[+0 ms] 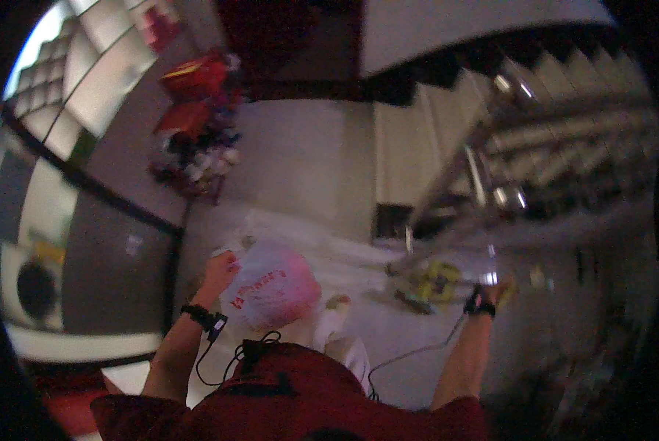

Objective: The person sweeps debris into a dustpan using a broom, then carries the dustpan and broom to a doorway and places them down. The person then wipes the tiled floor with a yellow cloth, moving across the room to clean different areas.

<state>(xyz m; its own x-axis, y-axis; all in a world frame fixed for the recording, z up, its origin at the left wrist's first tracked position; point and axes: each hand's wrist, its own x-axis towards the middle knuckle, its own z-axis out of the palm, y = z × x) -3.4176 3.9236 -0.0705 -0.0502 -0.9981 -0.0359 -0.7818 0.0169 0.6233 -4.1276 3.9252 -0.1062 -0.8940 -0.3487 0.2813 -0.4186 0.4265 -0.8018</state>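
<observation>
My left hand (223,270) is closed around the top of a white plastic bag (271,284) with red lettering. The bag hangs full and rounded in front of my body, and its lower side looks pink. My right hand (497,292) is stretched out to the right, blurred, beside a shiny metal part. Whether its fingers hold anything is too blurred to tell. Just left of it is a yellow-green object (439,282) with dark parts, its kind unclear. Dark bands with cables circle both my wrists.
A staircase (456,110) with metal railing parts (475,173) rises on the right. Red and dark items (194,121) are heaped along the left side. Beyond them runs a dark-framed glass partition (125,209). Pale floor (291,154) lies ahead, and my foot (337,302) shows below.
</observation>
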